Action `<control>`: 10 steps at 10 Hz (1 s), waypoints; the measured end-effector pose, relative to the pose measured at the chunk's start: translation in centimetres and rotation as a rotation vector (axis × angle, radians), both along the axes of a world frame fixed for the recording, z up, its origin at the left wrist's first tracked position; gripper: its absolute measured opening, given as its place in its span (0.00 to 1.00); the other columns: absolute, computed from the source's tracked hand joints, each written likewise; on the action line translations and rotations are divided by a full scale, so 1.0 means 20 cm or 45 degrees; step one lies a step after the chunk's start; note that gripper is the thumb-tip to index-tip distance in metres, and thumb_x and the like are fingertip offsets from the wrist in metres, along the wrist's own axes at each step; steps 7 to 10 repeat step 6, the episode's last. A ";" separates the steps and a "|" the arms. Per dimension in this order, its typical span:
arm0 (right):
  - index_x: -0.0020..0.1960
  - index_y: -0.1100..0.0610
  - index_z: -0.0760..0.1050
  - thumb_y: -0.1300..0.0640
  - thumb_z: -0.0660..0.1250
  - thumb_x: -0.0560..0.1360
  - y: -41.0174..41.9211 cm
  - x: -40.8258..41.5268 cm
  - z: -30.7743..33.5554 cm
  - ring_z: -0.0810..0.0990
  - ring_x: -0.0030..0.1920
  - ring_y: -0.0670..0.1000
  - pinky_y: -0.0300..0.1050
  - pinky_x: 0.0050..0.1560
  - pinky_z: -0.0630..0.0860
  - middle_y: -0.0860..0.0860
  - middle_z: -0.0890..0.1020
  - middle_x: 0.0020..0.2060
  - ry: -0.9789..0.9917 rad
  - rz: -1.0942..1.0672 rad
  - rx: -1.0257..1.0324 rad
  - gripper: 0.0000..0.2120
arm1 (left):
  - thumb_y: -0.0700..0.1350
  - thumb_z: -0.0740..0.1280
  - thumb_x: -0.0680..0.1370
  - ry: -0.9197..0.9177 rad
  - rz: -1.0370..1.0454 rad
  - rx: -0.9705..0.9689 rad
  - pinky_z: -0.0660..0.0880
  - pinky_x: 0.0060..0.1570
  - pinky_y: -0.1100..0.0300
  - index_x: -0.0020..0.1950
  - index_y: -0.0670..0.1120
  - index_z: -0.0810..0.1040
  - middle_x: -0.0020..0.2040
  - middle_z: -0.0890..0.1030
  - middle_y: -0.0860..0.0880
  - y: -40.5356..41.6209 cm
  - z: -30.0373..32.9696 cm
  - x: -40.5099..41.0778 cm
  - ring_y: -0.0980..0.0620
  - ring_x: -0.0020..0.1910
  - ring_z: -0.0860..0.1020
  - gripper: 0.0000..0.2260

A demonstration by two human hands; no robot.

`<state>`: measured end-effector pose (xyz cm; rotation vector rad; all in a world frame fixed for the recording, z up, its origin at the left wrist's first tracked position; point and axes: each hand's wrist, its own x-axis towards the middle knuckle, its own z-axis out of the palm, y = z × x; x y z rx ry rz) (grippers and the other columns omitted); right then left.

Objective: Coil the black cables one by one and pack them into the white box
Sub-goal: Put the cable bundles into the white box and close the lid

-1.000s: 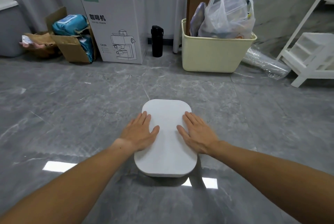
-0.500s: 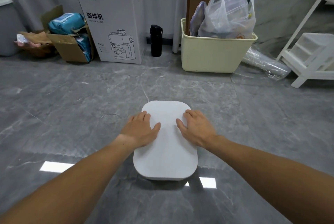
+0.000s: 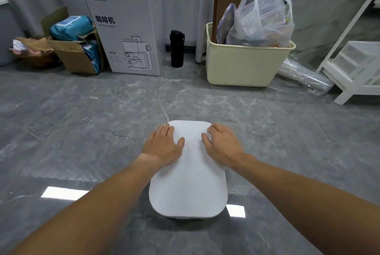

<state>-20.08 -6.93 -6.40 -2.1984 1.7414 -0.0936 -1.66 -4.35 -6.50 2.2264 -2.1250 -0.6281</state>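
The white box (image 3: 188, 184) stands on the grey floor in front of me with its flat rounded lid on. My left hand (image 3: 163, 146) lies flat on the lid's far left part, fingers straight. My right hand (image 3: 221, 144) rests on the lid's far right part, its fingers slightly bent with the tips pressing down near the far corner. No black cable shows anywhere; the box's inside is hidden by the lid.
Along the far wall stand a torn cardboard box (image 3: 76, 55), a coffee maker carton (image 3: 127, 28), a black bottle (image 3: 177, 49), a cream bin (image 3: 246, 65) with a plastic bag, and a white shelf unit (image 3: 353, 63). Grey floor (image 3: 82, 131) surrounds the box.
Both hands have slid away from me along the lid toward its far corners. The right hand's fingers have gone from flat to slightly bent.
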 end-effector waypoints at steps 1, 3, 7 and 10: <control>0.66 0.63 0.73 0.49 0.52 0.85 0.00 0.01 -0.01 0.69 0.67 0.55 0.45 0.71 0.61 0.55 0.75 0.65 0.007 0.005 -0.018 0.22 | 0.56 0.50 0.84 0.004 0.008 -0.013 0.43 0.78 0.55 0.81 0.43 0.52 0.82 0.50 0.48 0.00 0.00 0.00 0.52 0.80 0.46 0.28; 0.68 0.61 0.71 0.49 0.51 0.85 0.00 0.00 0.01 0.67 0.67 0.53 0.44 0.72 0.58 0.53 0.73 0.66 0.002 0.051 -0.075 0.20 | 0.56 0.49 0.85 0.015 -0.012 -0.024 0.43 0.77 0.54 0.81 0.44 0.51 0.82 0.49 0.48 0.00 0.02 0.02 0.52 0.80 0.46 0.28; 0.71 0.59 0.67 0.46 0.51 0.85 0.00 0.05 0.16 0.66 0.69 0.53 0.43 0.72 0.55 0.52 0.71 0.69 -0.025 0.116 -0.238 0.22 | 0.56 0.49 0.84 0.047 0.011 -0.209 0.48 0.77 0.55 0.79 0.45 0.57 0.81 0.56 0.49 -0.02 0.16 0.09 0.51 0.79 0.53 0.26; 0.71 0.59 0.67 0.46 0.51 0.85 0.00 0.05 0.16 0.66 0.69 0.53 0.43 0.72 0.55 0.52 0.71 0.69 -0.025 0.116 -0.238 0.22 | 0.56 0.49 0.84 0.047 0.011 -0.209 0.48 0.77 0.55 0.79 0.45 0.57 0.81 0.56 0.49 -0.02 0.16 0.09 0.51 0.79 0.53 0.26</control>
